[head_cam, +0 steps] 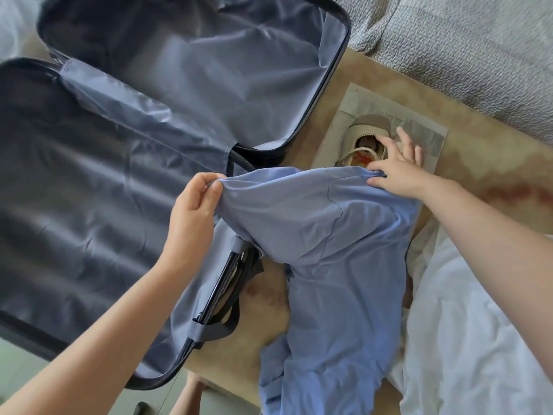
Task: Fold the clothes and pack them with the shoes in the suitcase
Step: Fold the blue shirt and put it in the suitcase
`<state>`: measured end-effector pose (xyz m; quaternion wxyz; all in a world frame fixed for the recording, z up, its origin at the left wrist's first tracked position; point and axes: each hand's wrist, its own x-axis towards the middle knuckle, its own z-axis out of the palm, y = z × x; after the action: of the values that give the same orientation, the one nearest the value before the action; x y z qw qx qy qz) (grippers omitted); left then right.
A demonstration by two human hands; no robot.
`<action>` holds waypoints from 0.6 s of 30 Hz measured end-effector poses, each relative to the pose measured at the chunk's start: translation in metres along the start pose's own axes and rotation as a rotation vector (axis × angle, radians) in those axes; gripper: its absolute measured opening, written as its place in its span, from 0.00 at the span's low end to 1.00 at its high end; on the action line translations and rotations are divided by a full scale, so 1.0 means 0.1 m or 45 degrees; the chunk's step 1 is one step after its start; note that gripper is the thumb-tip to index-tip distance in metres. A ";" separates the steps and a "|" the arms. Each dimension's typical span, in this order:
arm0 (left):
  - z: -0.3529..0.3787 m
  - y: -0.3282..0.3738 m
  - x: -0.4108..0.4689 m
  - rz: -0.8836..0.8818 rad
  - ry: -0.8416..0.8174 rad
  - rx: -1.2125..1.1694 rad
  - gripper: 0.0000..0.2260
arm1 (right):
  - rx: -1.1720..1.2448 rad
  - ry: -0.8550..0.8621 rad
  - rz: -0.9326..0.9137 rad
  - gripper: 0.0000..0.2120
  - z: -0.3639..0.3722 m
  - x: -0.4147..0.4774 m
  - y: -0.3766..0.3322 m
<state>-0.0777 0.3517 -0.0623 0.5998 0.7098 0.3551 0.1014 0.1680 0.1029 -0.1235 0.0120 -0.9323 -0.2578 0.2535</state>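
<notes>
A light blue garment [335,265] hangs stretched between my two hands above the table. My left hand [191,205] pinches its upper left corner next to the suitcase rim. My right hand [398,169] pinches the upper right corner with thumb and forefinger, the other fingers spread over a beige shoe [371,139]. The shoe sits on a sheet of paper [431,139]; the garment hides its near part. The open suitcase [149,130] lies at the left, both halves lined with blue-grey fabric and holding nothing.
A white cloth [466,324] lies crumpled at the lower right of the tan table [490,175]. A grey textured cover [449,40] fills the upper right. The suitcase's straps and zipper edge [221,295] lie beside the garment.
</notes>
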 end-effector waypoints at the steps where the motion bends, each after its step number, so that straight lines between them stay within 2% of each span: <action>1: -0.01 0.00 0.00 0.004 -0.002 -0.003 0.09 | 0.027 0.061 -0.015 0.06 0.00 0.00 0.00; 3: -0.03 -0.01 0.00 -0.002 0.008 0.002 0.08 | 0.151 0.262 0.022 0.04 -0.07 -0.05 0.02; 6: -0.06 -0.07 0.04 -0.009 0.065 0.006 0.09 | 0.502 0.479 0.062 0.06 -0.24 -0.18 0.22; 10: 0.04 -0.02 0.09 0.027 0.109 0.046 0.07 | 0.963 0.466 0.240 0.08 -0.48 -0.44 0.55; 13: 0.19 0.07 0.24 0.085 0.149 0.107 0.07 | 0.969 0.492 0.332 0.12 -0.60 -0.55 0.75; 18: 0.53 0.25 0.42 0.193 0.203 0.255 0.08 | 0.820 0.678 0.515 0.13 -0.66 -0.64 0.93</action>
<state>-0.0071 0.3359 -0.0651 0.4865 0.7807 0.3553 0.1665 0.1969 -0.0018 -0.0504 0.3170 -0.9453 0.0333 0.0695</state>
